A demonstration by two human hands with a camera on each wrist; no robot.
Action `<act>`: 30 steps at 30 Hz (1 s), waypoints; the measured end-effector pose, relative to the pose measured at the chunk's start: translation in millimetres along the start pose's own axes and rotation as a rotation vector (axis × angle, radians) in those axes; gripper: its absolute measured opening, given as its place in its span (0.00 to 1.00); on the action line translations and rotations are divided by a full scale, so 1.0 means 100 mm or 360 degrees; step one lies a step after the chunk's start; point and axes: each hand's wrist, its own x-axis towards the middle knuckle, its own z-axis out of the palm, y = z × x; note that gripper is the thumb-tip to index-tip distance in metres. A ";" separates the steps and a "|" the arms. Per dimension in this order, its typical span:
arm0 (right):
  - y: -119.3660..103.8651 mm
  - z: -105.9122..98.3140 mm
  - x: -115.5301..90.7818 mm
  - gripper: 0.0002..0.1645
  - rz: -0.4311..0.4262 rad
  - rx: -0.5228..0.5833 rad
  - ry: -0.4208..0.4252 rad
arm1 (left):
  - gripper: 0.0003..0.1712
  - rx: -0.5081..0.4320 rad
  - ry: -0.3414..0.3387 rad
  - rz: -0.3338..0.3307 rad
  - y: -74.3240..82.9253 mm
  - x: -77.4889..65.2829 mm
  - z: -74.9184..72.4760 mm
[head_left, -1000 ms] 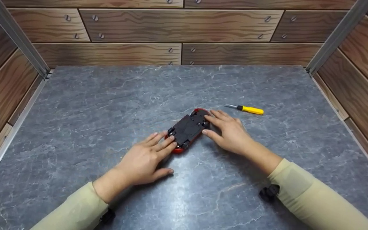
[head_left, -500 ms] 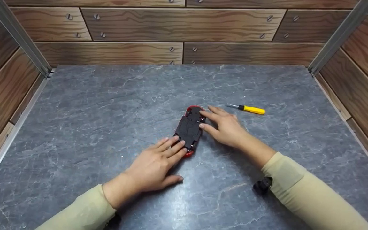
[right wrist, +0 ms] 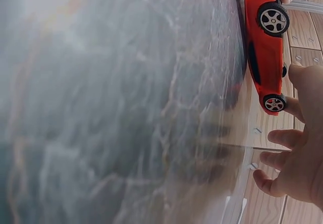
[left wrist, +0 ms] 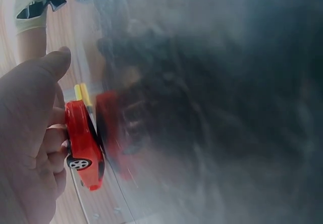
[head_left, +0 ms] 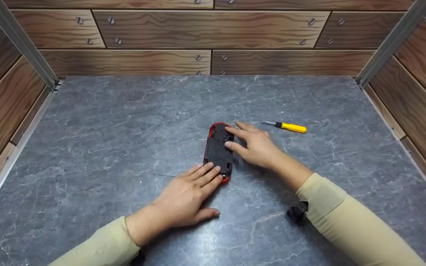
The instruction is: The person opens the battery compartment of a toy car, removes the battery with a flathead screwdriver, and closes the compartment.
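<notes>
Lying near right hand [head_left: 256,147], apart from upturned car [head_left: 217,149]: yellow screwdriver [head_left: 288,127]

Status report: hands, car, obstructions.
Left hand on near end, right hand at far end of upside-down red toy car. Yellow-handled screwdriver lies apart, not in the way.

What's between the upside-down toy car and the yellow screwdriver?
In the head view, the person's right hand lies between the toy car and the screwdriver, some fingers reaching over the car's edge. Bare tabletop separates hand and screwdriver.
</notes>
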 end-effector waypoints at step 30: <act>-0.02 0.01 0.04 0.37 -0.0054 0.0187 0.0020 | 0.45 -0.0252 0.0047 -0.0061 0.09 0.10 -0.10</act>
